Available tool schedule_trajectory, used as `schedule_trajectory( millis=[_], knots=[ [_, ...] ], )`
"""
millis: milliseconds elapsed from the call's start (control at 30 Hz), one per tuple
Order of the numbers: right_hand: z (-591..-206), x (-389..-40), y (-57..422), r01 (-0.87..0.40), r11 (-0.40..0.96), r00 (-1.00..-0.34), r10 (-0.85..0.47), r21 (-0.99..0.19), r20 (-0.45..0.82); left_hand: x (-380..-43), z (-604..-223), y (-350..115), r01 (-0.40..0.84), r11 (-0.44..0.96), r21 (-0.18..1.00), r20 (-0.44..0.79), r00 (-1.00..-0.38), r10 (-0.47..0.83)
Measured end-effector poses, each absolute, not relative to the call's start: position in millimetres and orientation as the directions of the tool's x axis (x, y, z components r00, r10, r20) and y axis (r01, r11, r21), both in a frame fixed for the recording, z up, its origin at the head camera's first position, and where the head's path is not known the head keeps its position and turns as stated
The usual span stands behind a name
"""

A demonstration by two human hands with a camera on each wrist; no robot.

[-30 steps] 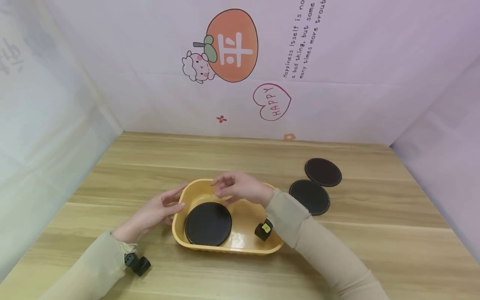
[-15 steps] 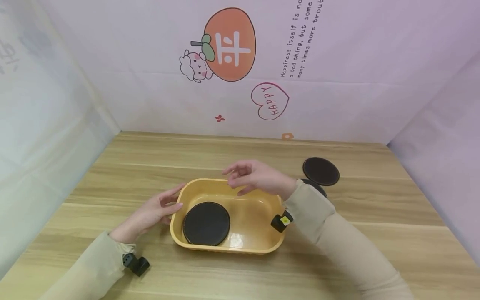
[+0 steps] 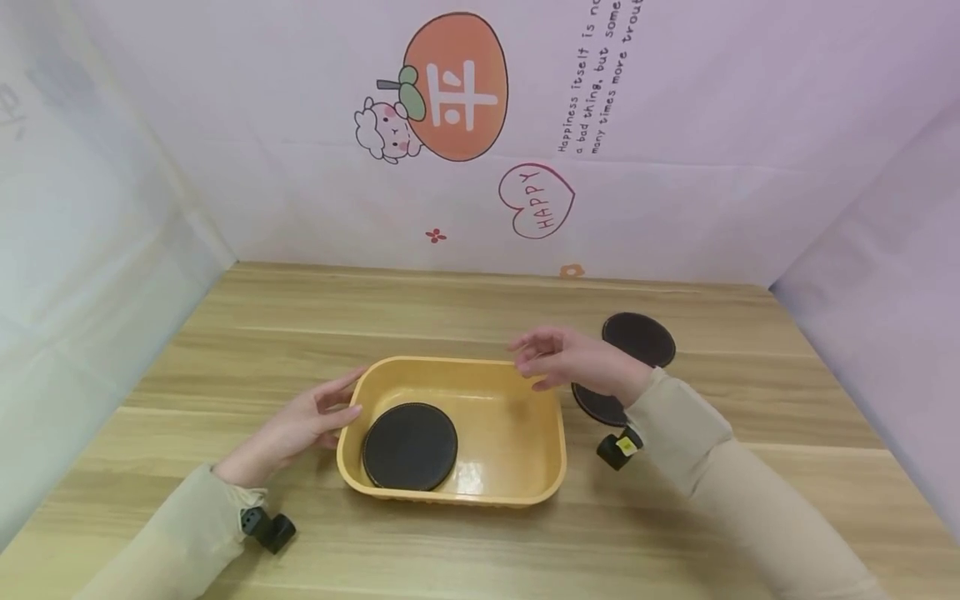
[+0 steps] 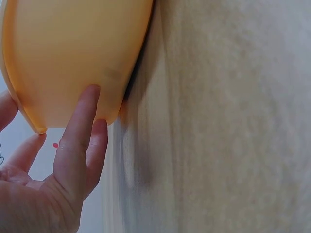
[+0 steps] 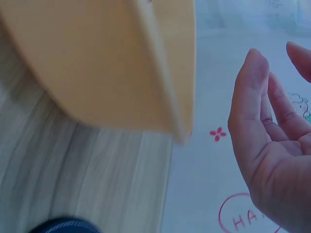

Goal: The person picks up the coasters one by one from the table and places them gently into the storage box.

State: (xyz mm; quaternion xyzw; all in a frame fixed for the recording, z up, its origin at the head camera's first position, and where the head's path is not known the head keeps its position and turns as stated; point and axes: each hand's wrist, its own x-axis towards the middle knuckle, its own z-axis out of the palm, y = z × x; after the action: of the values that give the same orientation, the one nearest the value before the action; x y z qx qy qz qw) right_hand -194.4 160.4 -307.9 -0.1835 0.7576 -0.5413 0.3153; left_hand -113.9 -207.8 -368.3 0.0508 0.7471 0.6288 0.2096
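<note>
Resting on the wooden tabletop (image 3: 337, 317), a yellow rectangular basin (image 3: 498, 454) holds a round black coaster (image 3: 410, 447) toward its eight o'clock end. At the basin's nine o'clock, the left hand (image 3: 303, 423) touches the outer wall with spread fingers; at two o'clock, the right hand (image 3: 567, 361) hovers, fingers loosely curved. Farther out, between two and three, lie two more coasters (image 3: 637, 336).

In front of you, a yellow, round-cornered basin (image 3: 513, 437) stands upright on the table (image 3: 750, 375), well apart from the back edge. Your left hand (image 3: 296, 425) touches its left end, where a black round disc (image 3: 411, 447) lies inside. Two similar discs (image 3: 639, 336) lie toward the table's back right corner, partly hidden by your right hand (image 3: 576, 358).
</note>
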Motion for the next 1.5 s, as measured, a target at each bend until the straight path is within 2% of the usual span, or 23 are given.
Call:
schedule_trajectory(
  millis=[400, 767, 1067, 1500],
  knots=[
    [-328.0, -192.8, 212.0, 0.097, 0.435, -0.811, -0.487, -0.895, -0.324, -113.0, -370.6, -207.0, -0.195, 0.194, 0.961, -0.253, -0.906, 0.339],
    [-333.4, -190.2, 249.9, 0.1, 0.423, -0.841, -0.448, -0.9, -0.304, -112.9, -368.3, -208.3, -0.215, 0.184, 0.959, -0.264, -0.912, 0.315],
    [-342.0, -198.9, 278.4, 0.052, 0.6, -0.896, -0.325, -0.798, -0.303, -113.9, -366.7, -209.3, -0.218, 0.185, 0.958, -0.268, -0.91, 0.316],
    [-363.1, -203.0, 286.3, 0.059, 0.775, -0.921, -0.201, -0.629, -0.334, -115.0, -366.4, -207.5, -0.215, 0.193, 0.957, -0.27, -0.904, 0.332]
  ],
)
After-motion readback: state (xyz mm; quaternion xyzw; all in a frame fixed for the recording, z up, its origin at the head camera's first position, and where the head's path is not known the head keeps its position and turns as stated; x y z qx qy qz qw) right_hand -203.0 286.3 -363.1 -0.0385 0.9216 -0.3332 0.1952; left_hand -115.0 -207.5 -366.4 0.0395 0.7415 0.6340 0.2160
